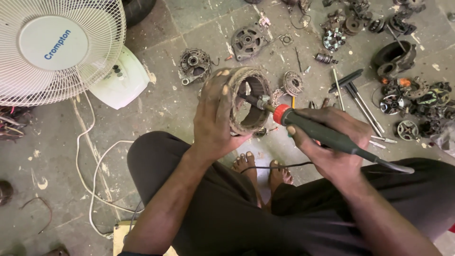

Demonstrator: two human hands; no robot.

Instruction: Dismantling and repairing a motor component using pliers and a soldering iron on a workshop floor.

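- Alternator stator (246, 102): rusty ring gripped upright in left hand (215, 118).
- Soldering iron (327, 135): clasped by right hand (332, 142), tip touching the stator's inner rim.
- Floor (156, 109): white pedestal fan (57, 47), scattered alternator parts (194, 65).

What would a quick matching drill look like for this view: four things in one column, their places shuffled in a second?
Things:
1. stator ring
2. soldering iron
3. white fan
4. T-handle wrenches

Places:
A. upper left, on the floor
B. gripped in the left hand
C. lying on the floor, right of the hands
D. held in the right hand, tip at the ring

Pairs: 1-B, 2-D, 3-A, 4-C
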